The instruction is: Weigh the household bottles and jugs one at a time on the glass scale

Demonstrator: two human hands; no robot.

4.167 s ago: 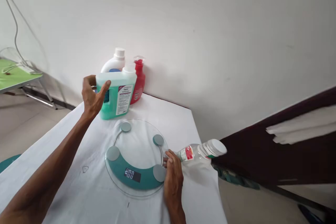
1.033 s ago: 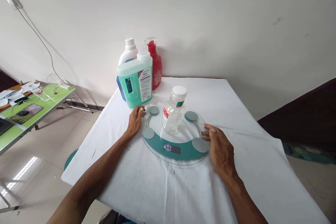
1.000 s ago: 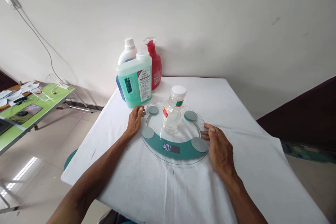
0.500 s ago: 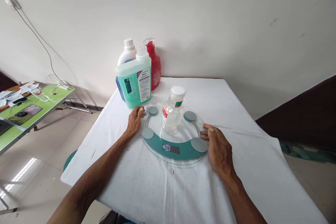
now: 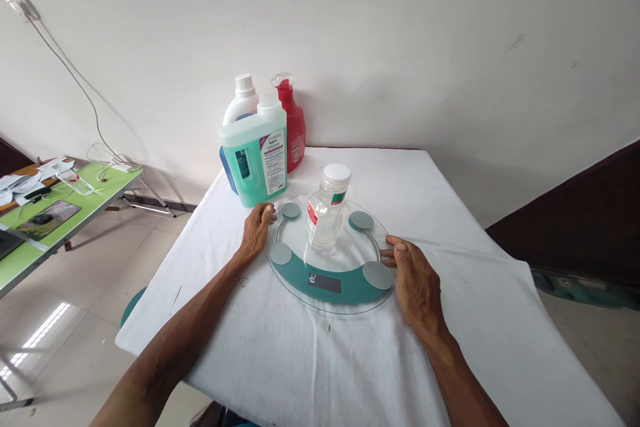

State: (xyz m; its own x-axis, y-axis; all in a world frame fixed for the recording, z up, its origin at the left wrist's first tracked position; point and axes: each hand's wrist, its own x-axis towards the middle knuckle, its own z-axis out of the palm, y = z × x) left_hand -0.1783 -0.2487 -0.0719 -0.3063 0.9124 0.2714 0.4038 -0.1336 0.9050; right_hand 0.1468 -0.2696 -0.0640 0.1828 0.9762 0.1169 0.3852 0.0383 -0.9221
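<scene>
Three jugs stand at the far left corner of the white-clothed tabletop point(image 5: 350, 360), close to the wall: a square teal-green detergent jug with a white cap point(image 5: 255, 157) in front, a white-and-blue jug point(image 5: 239, 103) behind it, and a red spray bottle point(image 5: 293, 123) to their right. The green jug stands just beyond the left hand point(image 5: 256, 230), near the rim of the round glass weighing scale with a teal band point(image 5: 330, 257). A green side table point(image 5: 55, 210) with papers and cables sits well apart at the left.

On the glass of the scale, about at its centre, stands a small clear plastic bottle with a white cap and red label point(image 5: 327, 210); it is upright, long axis vertical, cap upward (leaning slightly in this view). The scale's display faces the person.

The left hand lies flat with fingers together against the scale's left rim; the right hand point(image 5: 415, 280) rests likewise against the right rim, fingers loosely together, gripping nothing.
</scene>
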